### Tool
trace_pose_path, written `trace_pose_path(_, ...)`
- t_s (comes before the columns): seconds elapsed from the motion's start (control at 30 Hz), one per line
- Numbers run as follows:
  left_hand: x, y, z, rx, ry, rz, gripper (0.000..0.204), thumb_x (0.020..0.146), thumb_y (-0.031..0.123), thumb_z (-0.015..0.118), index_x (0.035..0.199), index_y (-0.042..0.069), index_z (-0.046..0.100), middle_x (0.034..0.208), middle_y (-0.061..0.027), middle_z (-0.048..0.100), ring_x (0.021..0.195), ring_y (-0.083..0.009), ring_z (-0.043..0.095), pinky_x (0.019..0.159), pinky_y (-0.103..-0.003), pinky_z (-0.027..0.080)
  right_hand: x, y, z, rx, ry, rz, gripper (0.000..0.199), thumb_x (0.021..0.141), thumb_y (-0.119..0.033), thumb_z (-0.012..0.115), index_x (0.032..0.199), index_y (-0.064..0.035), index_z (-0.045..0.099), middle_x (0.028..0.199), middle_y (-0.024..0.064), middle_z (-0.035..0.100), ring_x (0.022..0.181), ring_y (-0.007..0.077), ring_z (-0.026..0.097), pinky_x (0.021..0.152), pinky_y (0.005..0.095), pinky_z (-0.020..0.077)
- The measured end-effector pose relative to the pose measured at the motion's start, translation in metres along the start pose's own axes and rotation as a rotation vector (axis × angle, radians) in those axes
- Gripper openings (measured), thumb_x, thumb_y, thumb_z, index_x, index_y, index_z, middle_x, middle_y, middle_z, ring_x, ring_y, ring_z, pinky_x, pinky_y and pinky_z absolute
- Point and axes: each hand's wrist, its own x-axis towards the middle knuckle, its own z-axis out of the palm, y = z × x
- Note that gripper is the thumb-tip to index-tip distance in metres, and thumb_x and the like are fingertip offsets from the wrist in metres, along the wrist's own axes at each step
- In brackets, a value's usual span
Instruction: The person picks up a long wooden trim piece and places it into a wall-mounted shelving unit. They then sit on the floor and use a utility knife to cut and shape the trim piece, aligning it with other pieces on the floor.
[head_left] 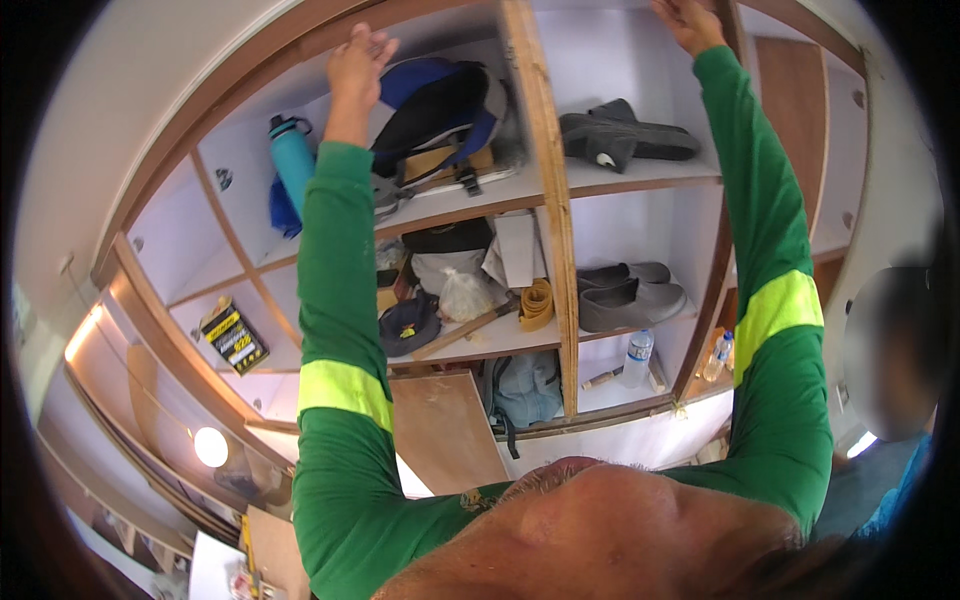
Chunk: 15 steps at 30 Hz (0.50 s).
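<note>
Both my arms are raised, in green sleeves with yellow bands, before a wall of open shelves with brown wooden edges. My left hand (360,62) is up at the top rail (300,50), fingers apart with nothing seen in them; whether it touches the wood I cannot tell. My right hand (690,24) reaches to the upper right, beside an upright post (732,50). Its fingers look stretched out, though the picture's top edge cuts them off. Nearest my left hand are a blue and black backpack (430,105) and a turquoise bottle (291,160).
Dark slippers (630,135) and grey shoes (630,300) lie on the right shelves, above a water bottle (637,358). The middle shelf holds a cap (408,325) and a yellow coiled strap (536,303). A black and yellow tin (235,338) stands left. Another person (885,400) is at right.
</note>
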Motion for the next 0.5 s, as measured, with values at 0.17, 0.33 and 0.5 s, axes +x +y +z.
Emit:
trace_pose_path(0.17,0.0,0.004,0.002,-0.071,0.012,-0.064,0.03,0.106,0.012,0.058,0.125,-0.009,0.047,0.107,-0.0173,0.059,0.1,-0.0287,0.065,0.093,-0.047,0.063,0.007,0.002,-0.007,-0.052,-0.014,-0.001,0.02,0.102,-0.001,0.056,0.12,0.008,0.056,0.113,0.0169,0.061,0.101,0.0333,0.064,0.093,0.0522,0.0613)
trace_pose_path(0.33,0.004,-0.008,-0.001,-0.103,0.05,-0.101,0.028,0.108,0.011,0.051,0.127,-0.009,0.045,0.108,-0.0182,0.058,0.101,-0.0297,0.065,0.094,-0.048,0.063,-0.008,0.008,0.002,-0.09,-0.008,-0.007,0.026,0.1,0.006,0.057,0.123,0.0173,0.051,0.121,0.0233,0.06,0.109,0.0424,0.067,0.101,0.0508,0.0618)
trace_pose_path(0.5,0.044,-0.023,-0.028,-0.122,0.002,-0.041,0.026,0.109,0.01,0.047,0.128,-0.008,0.043,0.111,-0.0188,0.057,0.102,-0.032,0.064,0.095,-0.05,0.062,-0.007,0.0,0.012,-0.111,-0.02,-0.008,0.025,0.099,0.007,0.058,0.121,0.0164,0.052,0.119,0.0222,0.061,0.111,0.0422,0.066,0.103,0.0511,0.0602)
